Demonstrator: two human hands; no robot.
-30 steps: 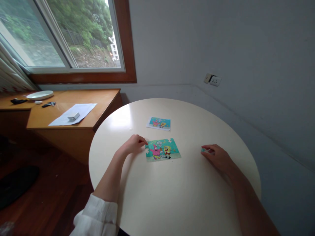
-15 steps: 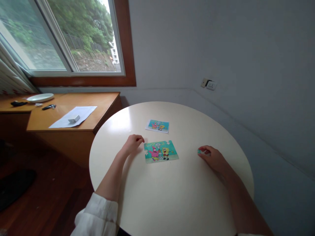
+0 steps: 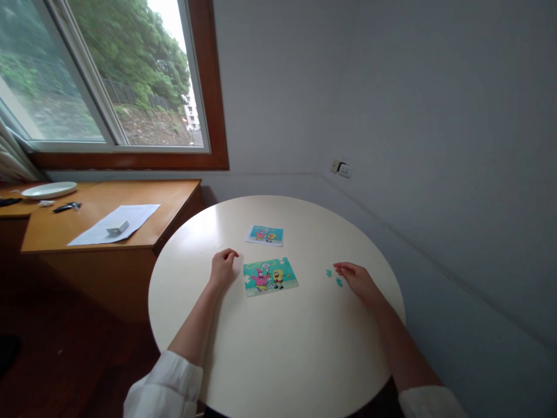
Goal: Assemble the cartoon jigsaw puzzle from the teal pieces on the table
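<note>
A cartoon jigsaw puzzle point(image 3: 270, 277) lies on the white round table, with piece-shaped gaps at its left edge and near its top right corner. My left hand point(image 3: 223, 268) rests just left of the puzzle, fingers curled in, with nothing showing in them. To the right of the puzzle are a loose teal puzzle piece point(image 3: 329, 273) and a second puzzle piece point(image 3: 339, 283). Beside these two pieces is my right hand point(image 3: 355, 281), its fingers stretched towards them and no piece visible in its grasp. A small reference picture card point(image 3: 266, 234) with the same scene lies behind the puzzle.
The round table point(image 3: 261, 348) has a curved edge near the wall. At left, a wooden desk point(image 3: 174, 200) carries a paper sheet point(image 3: 134, 217), a small white box point(image 3: 117, 227), dark keys point(image 3: 67, 207) and a white plate point(image 3: 50, 190). A wall socket point(image 3: 344, 170) is at right.
The teal pieces from my right hand now lie on the table, and its fingers have come off them. My left hand has drawn slightly back from the puzzle. The view has shifted right and up.
</note>
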